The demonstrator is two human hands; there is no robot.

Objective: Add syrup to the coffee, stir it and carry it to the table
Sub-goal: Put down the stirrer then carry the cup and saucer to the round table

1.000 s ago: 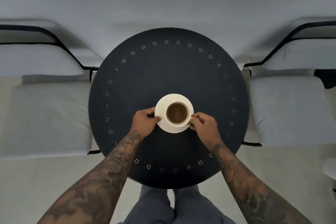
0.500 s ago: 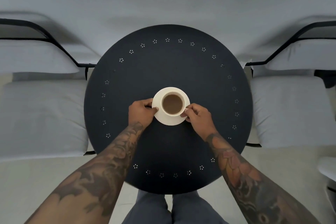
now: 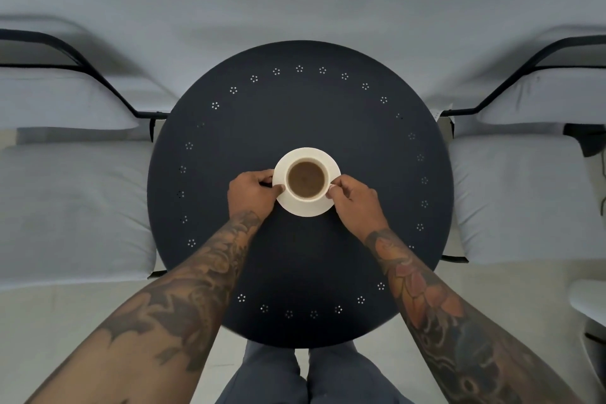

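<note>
A: How do the hands sit?

B: Both forearms reach in from below and converge. The left hand (image 3: 252, 192) pinches the left rim of the saucer (image 3: 306, 207), thumb on top, fingers curled under. The right hand (image 3: 352, 198) pinches the right rim, thumb and fingertips closed near the cup (image 3: 306, 179).

A: And the coffee?

B: The cup stands upright in the middle of the saucer, filled with brown coffee, just below the centre of the round dark table (image 3: 300, 108). Whether the saucer touches the top or hangs just above it, I cannot tell.

A: Room around it?

B: Bare tabletop on every side; the rim with its ring of small holes is well apart from the saucer. Grey cushioned chairs (image 3: 72, 200) with black frames flank the table left and right, a pale wall behind. The person's legs (image 3: 305, 377) stand at the near edge.
</note>
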